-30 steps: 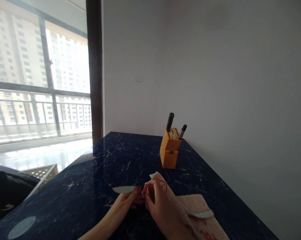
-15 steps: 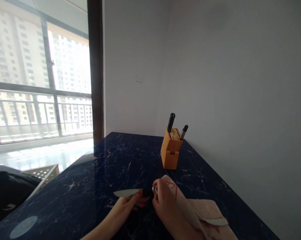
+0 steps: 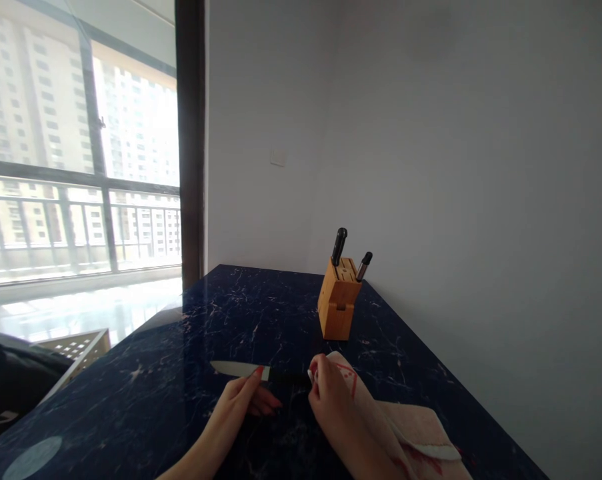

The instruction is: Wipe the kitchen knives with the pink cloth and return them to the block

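Observation:
A kitchen knife (image 3: 238, 369) with a pale blade and black handle lies level across the front of the view, tip to the left. My left hand (image 3: 238, 400) pinches it low on the blade close to the handle, its other fingers loosely curled below. White cloth with red marks, a towel (image 3: 411, 423), is bunched in my right hand (image 3: 328, 393), whose closed fingers meet the end of the knife's handle. Whether the towel wraps that end is hidden. The rest of the towel trails under and right of my right forearm.
Beyond my hands stands a wooden knife block (image 3: 337, 307) with a black-handled knife (image 3: 339, 247) and another handled tool (image 3: 365, 267) in it. Everything rests on a dark blue marbled table (image 3: 241, 313). A wall runs along the right; a pale chair (image 3: 88, 353) is at left.
My left hand has slid left from the handle to the blade, baring more handle. The knife has shifted slightly left and up in view. My right hand keeps the towel at the handle's end.

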